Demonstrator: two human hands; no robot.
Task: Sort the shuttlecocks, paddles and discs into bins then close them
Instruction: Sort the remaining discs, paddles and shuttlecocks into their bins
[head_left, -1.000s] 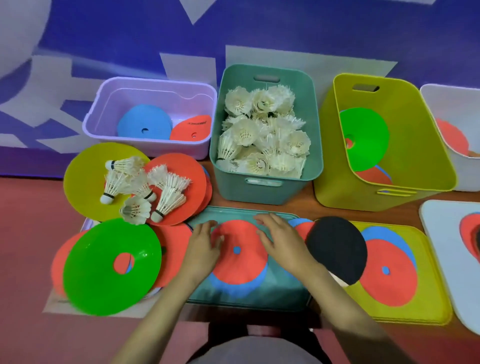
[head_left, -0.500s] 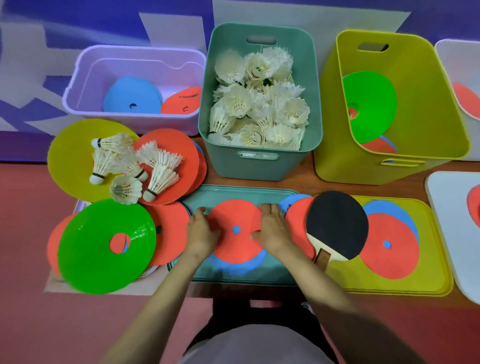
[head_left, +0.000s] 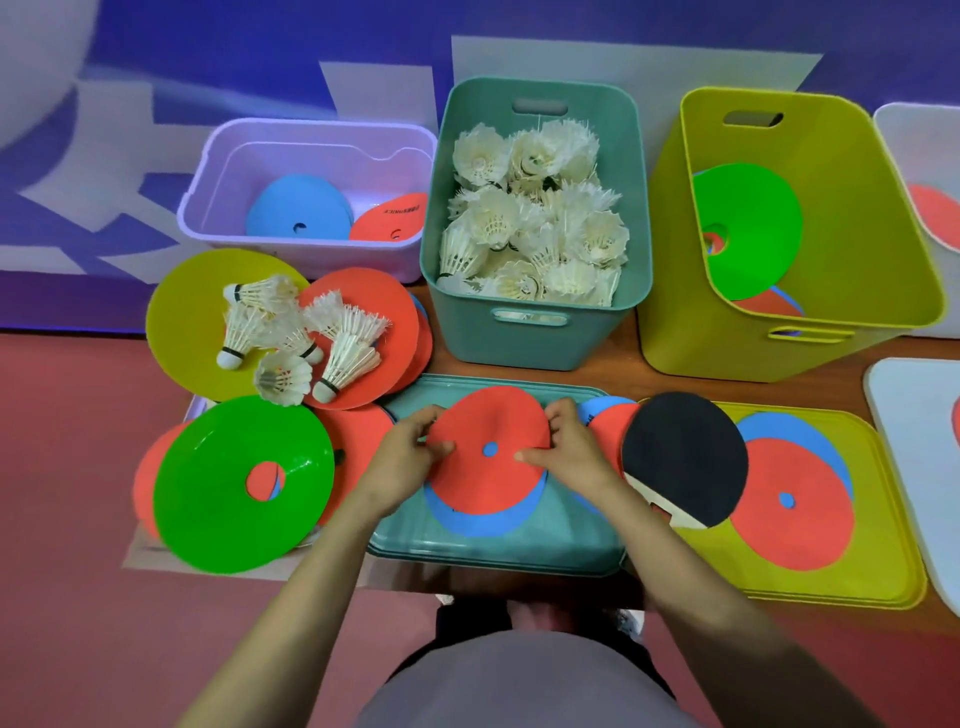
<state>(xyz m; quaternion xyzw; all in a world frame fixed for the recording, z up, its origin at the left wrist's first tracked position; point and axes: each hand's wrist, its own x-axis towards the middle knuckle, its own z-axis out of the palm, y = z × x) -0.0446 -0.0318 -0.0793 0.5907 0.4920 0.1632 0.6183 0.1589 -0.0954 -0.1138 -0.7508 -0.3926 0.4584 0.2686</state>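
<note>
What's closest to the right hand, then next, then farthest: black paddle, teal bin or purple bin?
1. Black paddle, just right of the right hand gripping the red disc.
2. Teal bin, straight behind.
3. Purple bin, far back-left.

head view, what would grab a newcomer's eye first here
The teal bin at centre back stands out most, heaped with white shuttlecocks. At front left lies a big bright green disc. In the middle, the left hand and right hand pinch opposite edges of a red disc that lies on a teal lid.
</note>
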